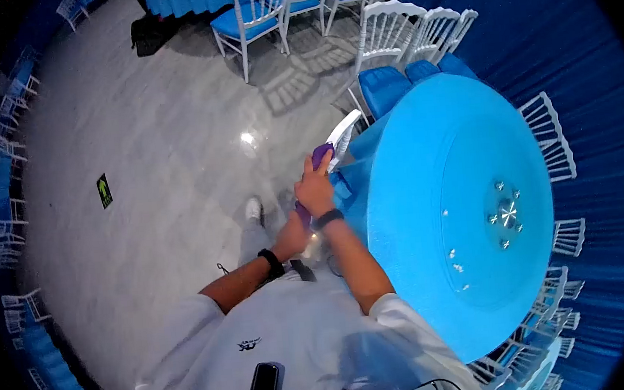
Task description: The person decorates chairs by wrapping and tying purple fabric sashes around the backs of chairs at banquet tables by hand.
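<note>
A purple cloth (pixel 322 154) shows beyond the fingers of my right hand (pixel 315 191), against the curved top of a white chair (pixel 345 128) with a blue seat. My right hand is closed on this cloth. Just below and to the left, my left hand (pixel 293 237) grips another purple part of it, which shows between the two hands. Whether both purple parts belong to one cloth is partly hidden by my fingers. The chair stands against the near left side of a round table (pixel 409 261) with a light blue cover.
On the table lies a glass turntable (pixel 478 255) with a metal hub (pixel 508 213) and several small white bits. White chairs (pixel 387 35) with blue seats ring the table, and more line a far table. A black bag (pixel 149 36) rests on the grey floor (pixel 153 134), which bears a green arrow sign (pixel 103 191).
</note>
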`<state>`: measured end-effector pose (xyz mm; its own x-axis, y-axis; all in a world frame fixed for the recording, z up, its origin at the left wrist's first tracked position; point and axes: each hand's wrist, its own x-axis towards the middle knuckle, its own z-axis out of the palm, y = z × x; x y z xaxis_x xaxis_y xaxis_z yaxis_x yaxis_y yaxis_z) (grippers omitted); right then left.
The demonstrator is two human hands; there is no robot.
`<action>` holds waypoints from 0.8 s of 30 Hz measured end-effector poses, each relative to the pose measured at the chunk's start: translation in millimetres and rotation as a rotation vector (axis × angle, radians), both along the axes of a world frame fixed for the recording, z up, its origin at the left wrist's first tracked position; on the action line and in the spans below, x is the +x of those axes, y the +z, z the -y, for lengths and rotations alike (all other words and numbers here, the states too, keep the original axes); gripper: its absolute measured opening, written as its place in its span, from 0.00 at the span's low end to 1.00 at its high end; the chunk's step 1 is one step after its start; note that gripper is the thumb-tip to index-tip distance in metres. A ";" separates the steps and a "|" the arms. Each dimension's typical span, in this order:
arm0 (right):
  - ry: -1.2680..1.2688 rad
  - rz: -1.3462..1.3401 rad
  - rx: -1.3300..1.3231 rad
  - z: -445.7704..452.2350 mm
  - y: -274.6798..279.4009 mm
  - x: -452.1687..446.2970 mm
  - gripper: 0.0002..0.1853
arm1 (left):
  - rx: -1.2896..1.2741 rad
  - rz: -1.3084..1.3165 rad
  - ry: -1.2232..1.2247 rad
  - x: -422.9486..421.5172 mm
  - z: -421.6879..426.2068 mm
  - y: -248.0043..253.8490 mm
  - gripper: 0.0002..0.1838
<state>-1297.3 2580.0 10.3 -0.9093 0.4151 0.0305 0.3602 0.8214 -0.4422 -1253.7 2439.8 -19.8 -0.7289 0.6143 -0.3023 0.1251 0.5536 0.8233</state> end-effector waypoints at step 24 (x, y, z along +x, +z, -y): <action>-0.050 0.551 0.122 71.3 22.1 48.4 0.38 | 0.069 0.270 -0.647 -103.4 93.8 -17.6 0.15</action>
